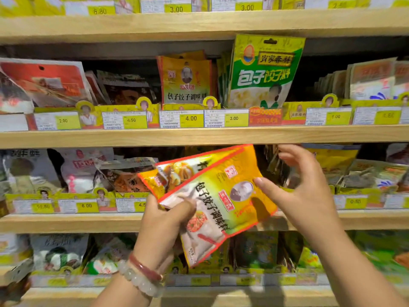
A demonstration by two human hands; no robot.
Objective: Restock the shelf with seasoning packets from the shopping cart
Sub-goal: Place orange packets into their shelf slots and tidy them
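Four wooden shelf point(199, 136) tiers, packed with packets. Two orange-yellow seasoning packets point(223, 202) held before the third tier's front edge, fanned, tilted. Left hand point(163, 227) grips their lower-left corner. Right hand point(303, 191) spread; thumb probably touching the front packet's right edge.

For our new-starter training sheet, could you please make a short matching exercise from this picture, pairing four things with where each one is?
Things:
1. tall green packet
2. orange packets
3. bead bracelets
4. 4.00 price tag

Places:
A. on the left wrist
B. on the shelf edge, below the orange-and-yellow packets standing on that shelf
C. gripped in the left hand, with the right hand touching the front one
D. standing on the shelf, above the 3.00 tag

Pairs: 1-D, 2-C, 3-A, 4-B
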